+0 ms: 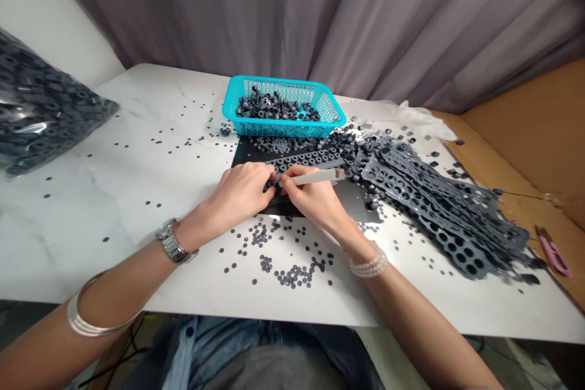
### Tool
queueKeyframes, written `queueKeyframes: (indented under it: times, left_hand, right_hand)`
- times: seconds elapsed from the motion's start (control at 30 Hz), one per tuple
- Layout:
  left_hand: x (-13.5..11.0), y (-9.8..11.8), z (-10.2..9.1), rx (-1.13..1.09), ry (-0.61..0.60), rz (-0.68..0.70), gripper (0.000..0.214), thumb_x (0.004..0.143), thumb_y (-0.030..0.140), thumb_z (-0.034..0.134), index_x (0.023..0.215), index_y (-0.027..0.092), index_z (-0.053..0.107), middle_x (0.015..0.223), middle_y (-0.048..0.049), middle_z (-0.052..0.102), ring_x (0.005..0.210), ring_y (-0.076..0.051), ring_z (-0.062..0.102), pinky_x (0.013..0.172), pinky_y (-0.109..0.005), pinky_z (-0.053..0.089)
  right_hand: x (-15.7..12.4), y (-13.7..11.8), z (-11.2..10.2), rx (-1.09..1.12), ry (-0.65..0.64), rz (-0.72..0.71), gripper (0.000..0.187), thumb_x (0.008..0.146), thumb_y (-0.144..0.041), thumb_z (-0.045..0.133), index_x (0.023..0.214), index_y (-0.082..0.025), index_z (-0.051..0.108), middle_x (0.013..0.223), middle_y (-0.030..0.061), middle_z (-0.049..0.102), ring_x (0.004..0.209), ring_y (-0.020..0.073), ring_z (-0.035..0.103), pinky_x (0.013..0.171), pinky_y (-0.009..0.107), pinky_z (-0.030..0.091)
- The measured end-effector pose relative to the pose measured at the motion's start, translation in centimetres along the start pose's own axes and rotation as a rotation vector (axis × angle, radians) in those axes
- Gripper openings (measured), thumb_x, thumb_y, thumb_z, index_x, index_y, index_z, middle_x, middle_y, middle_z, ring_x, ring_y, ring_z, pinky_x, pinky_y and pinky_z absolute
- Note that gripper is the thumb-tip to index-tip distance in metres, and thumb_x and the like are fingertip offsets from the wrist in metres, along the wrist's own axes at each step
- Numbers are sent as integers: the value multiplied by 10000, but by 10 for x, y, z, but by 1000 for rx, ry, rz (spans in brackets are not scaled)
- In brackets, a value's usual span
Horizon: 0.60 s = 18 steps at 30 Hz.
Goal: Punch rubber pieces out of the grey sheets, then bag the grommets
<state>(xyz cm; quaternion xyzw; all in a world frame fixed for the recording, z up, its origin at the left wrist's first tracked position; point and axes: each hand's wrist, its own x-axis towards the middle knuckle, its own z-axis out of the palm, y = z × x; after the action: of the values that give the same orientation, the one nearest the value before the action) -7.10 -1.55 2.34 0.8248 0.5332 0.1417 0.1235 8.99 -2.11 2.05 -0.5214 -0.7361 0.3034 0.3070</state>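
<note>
Fingers [298, 169] of the right hand [317, 198] clamp a slim white stick [320, 177] — the left hand [242, 192] curls at a dark-grey perforated strip [304, 159], finger grip hidden.

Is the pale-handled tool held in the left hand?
No, the right hand grips the tool, its pale handle lying across that same hand.

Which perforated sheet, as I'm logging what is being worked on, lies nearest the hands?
The grey sheet on the black mat, right by the left hand and right hand; the other sheets lie piled together farther right.
</note>
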Motion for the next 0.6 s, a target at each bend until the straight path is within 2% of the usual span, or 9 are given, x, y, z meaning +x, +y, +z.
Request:
queueKeyframes:
  times: [0.1, 0.2, 0.4, 0.5, 0.6]
  left_hand:
    - [0, 2, 1, 37, -41, -56, 157, 810, 231, 522, 908, 211, 644, 896, -94, 683, 804, -265, 609, 595, -313, 324]
    - [2, 5, 2, 75, -75, -105, 130, 824, 246, 513, 891, 212, 620, 872, -95, 665, 789, -260, 601, 593, -309, 318]
    - [3, 7, 6, 101, -69, -103, 151, 844, 216, 445, 821, 199, 594, 821, -110, 650, 741, -262, 593, 560, -310, 276]
    - [1, 5, 9, 45, -29, -82, 171, 830, 173, 436, 780, 193, 599, 762, -96, 633, 684, -233, 562, 550, -308, 250]
    - [1, 3, 2, -142, -6, -66, 160, 807, 158, 484, 715, 194, 610, 640, -35, 569, 588, -164, 486, 544, -289, 251]
  right_hand:
    - [1, -2, 2, -70, -4, -23, 237, 849, -169, 470, 616, -196, 505, 561, 4, 560, 498, 125, 453, 486, 270, 269]
    - [3, -3, 3, -112, -3, -30, 240, 851, -162, 465, 615, -202, 477, 565, 12, 556, 508, 131, 462, 489, 278, 256]
    - [4, -2, 5, -119, -3, -63, 246, 844, -145, 455, 607, -208, 447, 572, 19, 554, 524, 135, 474, 506, 281, 272]
    - [5, -1, 5, -124, 12, -80, 247, 836, -137, 454, 602, -212, 428, 559, 14, 538, 516, 135, 468, 505, 281, 272]
    - [5, 1, 5, -111, 33, -70, 237, 825, -128, 457, 602, -209, 454, 559, 16, 549, 524, 140, 484, 511, 276, 290]
